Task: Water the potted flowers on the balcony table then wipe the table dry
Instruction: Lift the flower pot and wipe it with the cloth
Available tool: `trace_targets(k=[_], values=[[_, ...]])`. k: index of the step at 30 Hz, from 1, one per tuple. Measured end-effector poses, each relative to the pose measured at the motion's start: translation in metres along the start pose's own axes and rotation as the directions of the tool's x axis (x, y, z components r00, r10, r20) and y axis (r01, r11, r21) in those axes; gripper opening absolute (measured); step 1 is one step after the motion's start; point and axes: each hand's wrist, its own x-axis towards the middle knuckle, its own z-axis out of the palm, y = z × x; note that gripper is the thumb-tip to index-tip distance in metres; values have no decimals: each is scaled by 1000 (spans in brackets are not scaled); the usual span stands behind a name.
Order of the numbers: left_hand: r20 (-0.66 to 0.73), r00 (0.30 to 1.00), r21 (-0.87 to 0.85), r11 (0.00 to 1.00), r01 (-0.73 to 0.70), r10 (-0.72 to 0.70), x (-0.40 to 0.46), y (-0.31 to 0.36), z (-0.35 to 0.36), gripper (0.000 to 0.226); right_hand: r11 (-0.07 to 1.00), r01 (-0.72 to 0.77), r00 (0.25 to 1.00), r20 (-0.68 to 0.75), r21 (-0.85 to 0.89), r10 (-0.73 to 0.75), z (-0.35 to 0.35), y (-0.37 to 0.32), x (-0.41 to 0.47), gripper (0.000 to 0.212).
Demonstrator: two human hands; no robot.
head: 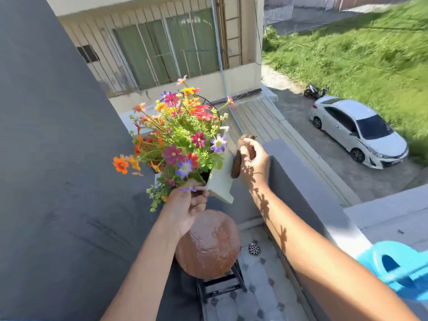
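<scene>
Both hands busy mid-frame: left hand (187, 205) clenched on the lower rim of the pale flower pot (220, 179), lifted clear above the round brown counter (208, 244) and tipped toward upper left, long axis slanting from lower right up to the blooms; right hand (253, 163) just right of the pot, fingers (245, 150) closed on a brown cloth (237, 164) pressed flat against the pot's side wall. Counter top glistening wet, directly below the left wrist; cloth hand nearer for the wipe, likely needing a drop straight down toward lower centre; blue watering can (393, 267) parked at lower right edge.
</scene>
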Motion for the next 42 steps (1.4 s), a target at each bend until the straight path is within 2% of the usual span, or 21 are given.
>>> trace_targets(k=[2, 5, 10, 12, 14, 17, 19, 22, 24, 26, 27, 30, 33, 35, 36, 38, 39, 40, 41, 42], values=[[-4, 1000, 18, 1000, -18, 18, -2, 0, 0, 34, 1000, -3, 999, 36, 3, 3, -2, -1, 5, 21], [-6, 999, 46, 998, -43, 43, -4, 1, 3, 34, 996, 77, 996, 42, 44, -79, 1, -20, -6, 22], [-39, 999, -39, 999, -39, 37, 5, 8, 2, 35, 975, 183, 971, 133, 123, -199, 1, -34, -58, 26], [-45, 998, -58, 997, -42, 40, 11, 10, -3, 35, 983, 147, 967, 193, 108, -166, -4, -18, -77, 35], [-27, 999, -67, 997, -40, 38, 13, 11, -6, 34, 998, 58, 976, 208, 14, -60, -9, 4, -87, 44], [3, 999, -85, 996, -32, 32, 12, 9, -9, 33, 992, -122, 971, 207, 8, 118, -14, 26, -87, 39], [-9, 999, -54, 997, -52, 51, 10, 8, -9, 34, 989, -144, 971, 198, 24, 137, -11, 19, -79, 33], [-20, 997, 20, 997, -81, 81, 5, 7, -5, 34, 988, -114, 973, 211, 107, 90, -7, -8, -68, 26], [-10, 997, 25, 997, -76, 77, 0, 8, -1, 37, 996, -66, 956, 281, -65, 82, -15, -6, -67, 34], [-17, 996, 87, 993, -83, 85, -4, 11, 1, 45, 993, -91, 946, 303, -82, 112, -22, -5, -63, 38], [-27, 995, 134, 987, -87, 91, -5, 13, 1, 48, 989, -146, 954, 258, -34, 150, -29, -11, -59, 39], [-48, 994, 206, 974, -88, 100, -9, 18, -3, 40, 985, 26, 997, 70, 171, -39, -29, -45, -20, 34], [-63, 993, 231, 969, -84, 102, -8, 23, -9, 36, 981, 31, 980, 185, 192, -67, -34, -54, 0, 29], [-63, 994, 262, 962, -74, 94, -6, 27, -14, 35, 993, 15, 964, 264, 114, -45, -46, -47, 10, 15], [-67, 993, 286, 956, -72, 94, -5, 30, -17, 35, 999, 19, 932, 360, 46, -34, -54, -43, 11, 7], [-77, 991, 342, 936, -80, 113, -5, 37, -23, 34, 989, -20, 874, 477, -149, 90, -64, -39, 17, 10], [-81, 989, 364, 927, -87, 125, -6, 41, -24, 34, 985, -90, 852, 501, -146, 152, -68, -41, 21, 4], [-84, 988, 378, 921, -90, 131, -7, 44, -24, 34, 983, -150, 842, 507, -110, 185, -70, -34, 27, 16], [-94, 987, 382, 921, -83, 128, -8, 47, -24, 34, 979, -181, 821, 534, -91, 201, -72, -34, 27, 24], [-108, 987, 379, 923, -70, 119, -8, 50, -23, 34, 981, -156, 791, 581, -115, 194, -68, -37, 30, 22]])
